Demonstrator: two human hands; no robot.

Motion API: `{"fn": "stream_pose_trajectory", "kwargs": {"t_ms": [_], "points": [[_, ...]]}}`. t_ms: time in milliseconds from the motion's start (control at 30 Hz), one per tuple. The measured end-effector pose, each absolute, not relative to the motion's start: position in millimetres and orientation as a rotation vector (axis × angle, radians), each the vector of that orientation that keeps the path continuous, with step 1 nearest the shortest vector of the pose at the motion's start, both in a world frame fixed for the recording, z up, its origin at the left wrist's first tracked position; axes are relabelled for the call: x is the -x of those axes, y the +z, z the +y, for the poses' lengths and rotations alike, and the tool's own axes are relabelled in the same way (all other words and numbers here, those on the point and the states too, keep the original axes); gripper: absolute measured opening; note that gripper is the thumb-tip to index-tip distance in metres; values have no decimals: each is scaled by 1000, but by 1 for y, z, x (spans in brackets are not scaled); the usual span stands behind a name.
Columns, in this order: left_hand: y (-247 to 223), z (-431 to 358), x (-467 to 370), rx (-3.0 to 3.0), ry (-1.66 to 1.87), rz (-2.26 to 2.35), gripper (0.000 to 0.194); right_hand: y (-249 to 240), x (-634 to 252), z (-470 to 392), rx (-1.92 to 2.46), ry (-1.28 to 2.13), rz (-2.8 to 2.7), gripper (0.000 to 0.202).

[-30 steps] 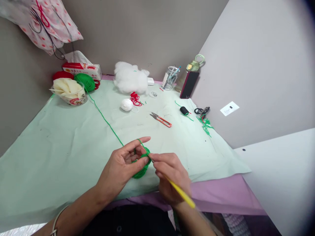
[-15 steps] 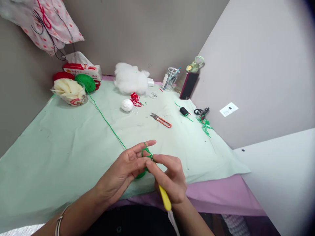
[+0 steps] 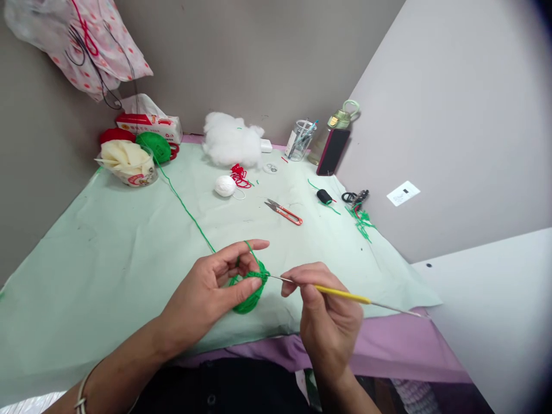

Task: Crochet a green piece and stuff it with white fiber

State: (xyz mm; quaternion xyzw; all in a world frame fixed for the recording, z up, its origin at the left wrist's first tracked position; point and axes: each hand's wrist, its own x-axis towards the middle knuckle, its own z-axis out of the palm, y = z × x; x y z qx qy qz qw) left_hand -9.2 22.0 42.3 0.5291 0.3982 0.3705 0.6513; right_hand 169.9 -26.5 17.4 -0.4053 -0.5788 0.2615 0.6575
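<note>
At lower centre, the right hand (image 3: 330, 316) grips a yellow-handled crochet hook (image 3: 345, 294), sloping gently down rightward, tip leftward at green crochetwork (image 3: 249, 303) pinched by the left hand (image 3: 202, 293). Upper left, a tub (image 3: 144, 177) holds cream sheets (image 3: 121, 154); upper centre, a jar (image 3: 291, 142) holds slender tools (image 3: 311, 127).

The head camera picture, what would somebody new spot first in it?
Probably the bright green yarn piece, pinched in the left hand near the bottom middle, with the yellow-handled hook reaching it from the right hand. Next might come the fluffy white stuffing at the back, and the orange-handled snips between it and the hands.
</note>
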Motion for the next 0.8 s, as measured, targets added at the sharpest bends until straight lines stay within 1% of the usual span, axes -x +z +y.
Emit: {"fn": "stream_pose_trajectory", "kwargs": {"t_ms": [67,133,233,333,400,567,800], "points": [[46,22,11,-1426,839,1007,43,19,-172,-29,953,510,-1426,25],[50,23,15,-1570,797,1037,47,21,-176,-31,970,513,-1511,25],[53,25,28,-1561,641,922,52,25,-183,-32,933,722,-1513,20],[52,27,44,-1495,471,736,51,28,-188,-32,808,965,-1390,15],[48,28,50,-1433,428,630,50,31,-188,-30,737,1074,-1272,15],[37,27,39,-1119,544,569,53,30,-174,-21,673,1239,-1031,15],[34,21,16,-968,669,539,43,16,-158,-16,708,1085,-1070,17]]}}
